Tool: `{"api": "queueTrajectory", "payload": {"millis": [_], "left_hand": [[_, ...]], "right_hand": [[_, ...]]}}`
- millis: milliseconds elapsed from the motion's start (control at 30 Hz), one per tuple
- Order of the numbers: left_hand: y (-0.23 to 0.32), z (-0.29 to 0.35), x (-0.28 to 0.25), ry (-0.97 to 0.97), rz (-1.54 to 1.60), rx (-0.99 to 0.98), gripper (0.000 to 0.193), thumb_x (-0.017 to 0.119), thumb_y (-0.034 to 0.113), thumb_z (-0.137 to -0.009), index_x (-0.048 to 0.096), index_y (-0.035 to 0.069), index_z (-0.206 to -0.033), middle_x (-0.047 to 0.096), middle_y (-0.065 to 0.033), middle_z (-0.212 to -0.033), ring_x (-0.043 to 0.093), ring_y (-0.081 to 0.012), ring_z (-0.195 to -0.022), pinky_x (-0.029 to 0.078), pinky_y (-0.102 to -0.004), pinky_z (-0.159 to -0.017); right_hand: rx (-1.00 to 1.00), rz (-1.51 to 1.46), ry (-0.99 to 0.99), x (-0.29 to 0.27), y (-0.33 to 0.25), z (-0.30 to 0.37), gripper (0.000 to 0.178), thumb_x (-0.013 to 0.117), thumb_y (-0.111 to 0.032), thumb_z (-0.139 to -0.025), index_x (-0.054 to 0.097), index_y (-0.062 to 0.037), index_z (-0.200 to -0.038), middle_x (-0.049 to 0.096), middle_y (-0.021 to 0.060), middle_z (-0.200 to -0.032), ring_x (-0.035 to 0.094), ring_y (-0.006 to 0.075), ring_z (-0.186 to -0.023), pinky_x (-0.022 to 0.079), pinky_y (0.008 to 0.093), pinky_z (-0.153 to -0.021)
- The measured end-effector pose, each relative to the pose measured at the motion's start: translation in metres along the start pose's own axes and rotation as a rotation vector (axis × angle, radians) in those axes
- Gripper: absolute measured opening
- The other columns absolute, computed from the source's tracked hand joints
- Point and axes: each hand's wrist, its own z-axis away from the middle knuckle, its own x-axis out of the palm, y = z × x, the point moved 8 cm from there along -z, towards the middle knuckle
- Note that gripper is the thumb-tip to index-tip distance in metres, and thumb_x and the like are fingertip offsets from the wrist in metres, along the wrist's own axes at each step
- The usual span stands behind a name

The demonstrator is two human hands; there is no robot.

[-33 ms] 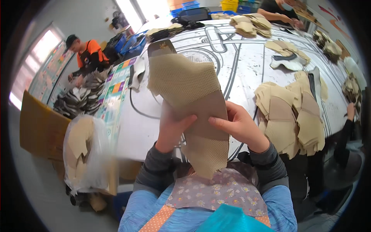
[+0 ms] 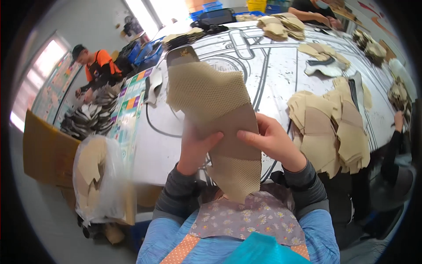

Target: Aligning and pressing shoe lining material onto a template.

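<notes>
Both of my hands grip a beige mesh fabric piece [image 2: 206,90] with a smooth brown band across its middle, held up over the table's near edge. My left hand [image 2: 195,147] has the left edge of the band, its thumb on top and its fingers hidden behind. On the opposite edge, my right hand [image 2: 274,141] pinches the band, thumb in front. The piece's lower mesh end hangs toward my flowered apron [image 2: 250,218]. Just beyond its top edge shows a dark brown flat part [image 2: 181,56] with yellowish marks; whether it belongs to the piece I cannot tell.
Stacks of beige and brown fabric pieces [image 2: 314,132] lie to the right on the white table [image 2: 158,154]. More stacks [image 2: 281,27] are at the back. A plastic bag of pieces [image 2: 94,176] and a cardboard box [image 2: 46,152] stand left. Co-workers are seated around.
The surroundings have shifted very slightly in the view. My two hands keep the same hold on the fabric piece.
</notes>
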Motion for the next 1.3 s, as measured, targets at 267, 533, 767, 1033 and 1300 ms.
{"api": "queueTrajectory", "payload": {"millis": [267, 533, 767, 1033, 1300], "left_hand": [[-0.025, 0.003, 0.033, -0.086, -0.002, -0.111, 0.072, 0.068, -0.001, -0.079, 0.029, 0.003, -0.14, 0.05, -0.0121, -0.132, 0.051, -0.0246, -0.121, 0.044, -0.0388, -0.102], [-0.029, 0.007, 0.042, -0.149, -0.009, -0.178, 0.073, 0.067, -0.003, -0.08, 0.027, 0.003, -0.141, 0.049, -0.0132, -0.133, 0.05, -0.0249, -0.122, 0.045, -0.0395, -0.102], [-0.04, 0.01, 0.031, -0.094, -0.075, -0.202, 0.074, 0.072, 0.003, -0.077, 0.031, 0.0, -0.139, 0.049, -0.0122, -0.13, 0.05, -0.0222, -0.121, 0.043, -0.036, -0.101], [-0.062, 0.015, 0.024, 0.036, -0.095, -0.239, 0.061, 0.077, 0.01, -0.079, 0.044, -0.002, -0.128, 0.057, -0.0115, -0.117, 0.056, -0.0179, -0.108, 0.048, -0.0315, -0.092], [-0.088, 0.013, 0.008, 0.071, -0.246, -0.163, 0.047, 0.074, 0.01, -0.081, 0.051, -0.003, -0.12, 0.065, -0.0117, -0.107, 0.062, -0.0152, -0.096, 0.051, -0.0292, -0.082]], "right_hand": [[-0.252, -0.181, 0.199, -0.056, -0.023, 0.004, 0.027, 0.064, -0.015, -0.094, 0.063, 0.0051, -0.112, 0.067, 0.0039, -0.097, 0.059, 0.0069, -0.086, 0.047, 0.0209, -0.074], [-0.321, -0.221, 0.207, -0.061, -0.02, 0.011, 0.016, 0.066, -0.011, -0.092, 0.067, 0.0037, -0.099, 0.068, 0.0031, -0.09, 0.059, 0.0057, -0.08, 0.047, 0.0202, -0.071], [-0.19, -0.211, 0.277, -0.067, 0.013, 0.01, 0.02, 0.068, -0.014, -0.091, 0.066, 0.0013, -0.104, 0.068, 0.0026, -0.092, 0.059, 0.006, -0.082, 0.048, 0.0206, -0.073], [0.121, 0.07, 0.212, -0.057, 0.067, 0.023, 0.032, 0.071, -0.016, -0.088, 0.063, 0.004, -0.111, 0.069, 0.0068, -0.098, 0.063, 0.0102, -0.086, 0.051, 0.0248, -0.075], [0.352, 0.661, 0.304, -0.074, 0.09, 0.027, 0.029, 0.073, -0.018, -0.084, 0.063, 0.0031, -0.102, 0.068, 0.0098, -0.088, 0.063, 0.014, -0.076, 0.05, 0.0288, -0.069]]}}
